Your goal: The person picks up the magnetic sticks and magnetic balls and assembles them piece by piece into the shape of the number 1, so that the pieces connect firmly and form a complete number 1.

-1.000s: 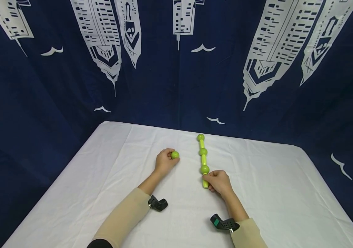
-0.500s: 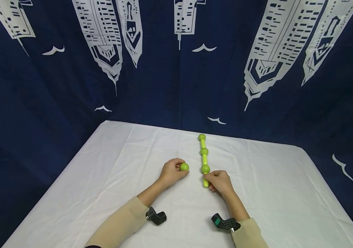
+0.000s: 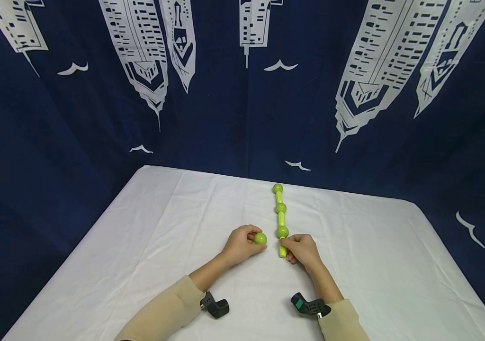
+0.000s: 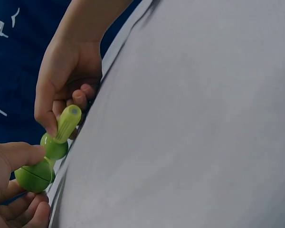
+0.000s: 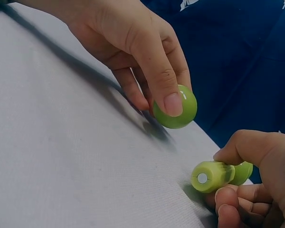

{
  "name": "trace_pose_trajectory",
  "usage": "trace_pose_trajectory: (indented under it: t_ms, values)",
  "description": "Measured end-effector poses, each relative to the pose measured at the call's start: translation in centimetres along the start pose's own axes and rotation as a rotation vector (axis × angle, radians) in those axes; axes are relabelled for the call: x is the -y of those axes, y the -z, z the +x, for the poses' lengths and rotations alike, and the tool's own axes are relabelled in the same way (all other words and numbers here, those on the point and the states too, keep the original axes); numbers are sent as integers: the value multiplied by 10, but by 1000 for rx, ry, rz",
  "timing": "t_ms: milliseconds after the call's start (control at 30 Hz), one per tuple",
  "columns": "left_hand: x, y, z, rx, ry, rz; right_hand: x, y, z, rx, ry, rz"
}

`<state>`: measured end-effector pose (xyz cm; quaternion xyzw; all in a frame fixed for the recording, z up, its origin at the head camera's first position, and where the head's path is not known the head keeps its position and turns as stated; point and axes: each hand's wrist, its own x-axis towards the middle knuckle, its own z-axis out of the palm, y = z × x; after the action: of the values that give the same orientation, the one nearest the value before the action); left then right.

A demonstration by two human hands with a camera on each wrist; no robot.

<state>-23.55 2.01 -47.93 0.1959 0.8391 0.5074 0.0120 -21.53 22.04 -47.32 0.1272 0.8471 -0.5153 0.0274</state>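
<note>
My left hand (image 3: pixel 242 244) pinches a loose green ball (image 3: pixel 260 238) between thumb and fingers, just left of a chain of green balls and rods (image 3: pixel 281 208). That chain runs away from me in a line, with a ball at its far end and a rod (image 3: pixel 282 253) at its near end. My right hand (image 3: pixel 303 251) grips this near rod with thumb and fingers. In the right wrist view, the rod's end (image 5: pixel 202 178) faces the camera and bears a round silvery disc. A gap separates the loose ball (image 5: pixel 175 107) from the rod there.
A white cloth (image 3: pixel 374 255) with faint creases covers the table. Behind its far edge hangs a dark blue curtain (image 3: pixel 225 118) printed with white buildings and birds. Each forearm carries a black wrist camera, one on the left (image 3: pixel 214 305) and one on the right (image 3: pixel 310 305).
My left hand has come right and nearer to me with the ball, closing in on the rod. The right hand and the chain have stayed nearly still.
</note>
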Motion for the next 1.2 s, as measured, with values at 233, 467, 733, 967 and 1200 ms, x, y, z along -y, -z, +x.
trace_pose_trajectory:
  t_ms: [233, 467, 733, 967, 1200]
  values:
    - [-5, -5, -7, 42, -40, 24, 1, 0, -1, -2, 1, 7]
    - [-9, -11, -13, 75, -65, 50, -1, 0, -1, -5, 22, 39]
    - [-15, -17, -20, 124, -71, 67, -3, 0, 0, 10, 10, 83]
    - [-17, -25, -24, 99, -83, 60, -4, 0, 0, 12, 6, 102]
    - [-19, -32, -27, 32, -82, 74, -5, 0, 1, 10, 3, 115]
